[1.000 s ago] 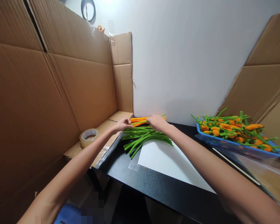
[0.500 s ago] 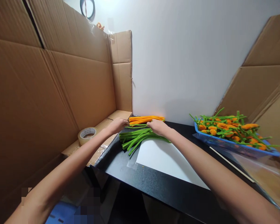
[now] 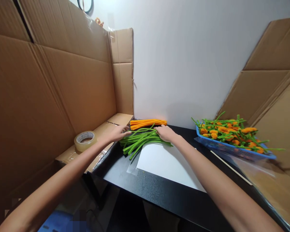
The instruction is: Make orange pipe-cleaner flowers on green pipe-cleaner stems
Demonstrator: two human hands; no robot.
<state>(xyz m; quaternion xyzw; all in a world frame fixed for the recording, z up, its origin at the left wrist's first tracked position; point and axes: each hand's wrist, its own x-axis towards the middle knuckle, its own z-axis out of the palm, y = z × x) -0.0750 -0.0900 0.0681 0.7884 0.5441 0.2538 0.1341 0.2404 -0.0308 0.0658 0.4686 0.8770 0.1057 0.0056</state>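
A bundle of green fuzzy pipe cleaners lies at the left of the black table, partly over a white sheet. My left hand is at the bundle's left end, fingers stretched out and apart, gripping nothing. Over the right part of the bundle, my right hand has its fingers bent and pinched at a green pipe cleaner; the fingertips are partly hidden. Behind both hands lie orange pipe cleaners in a bundle near the wall.
A blue basket of orange and green pipe-cleaner pieces stands at the right, near a thin pale stick. A roll of clear tape sits on cardboard at the left. Cardboard panels rise on both sides.
My left hand has let go of a green pipe cleaner and opened, moving slightly left. Green strands now stick up between the hands. The view has shifted a little to the right.
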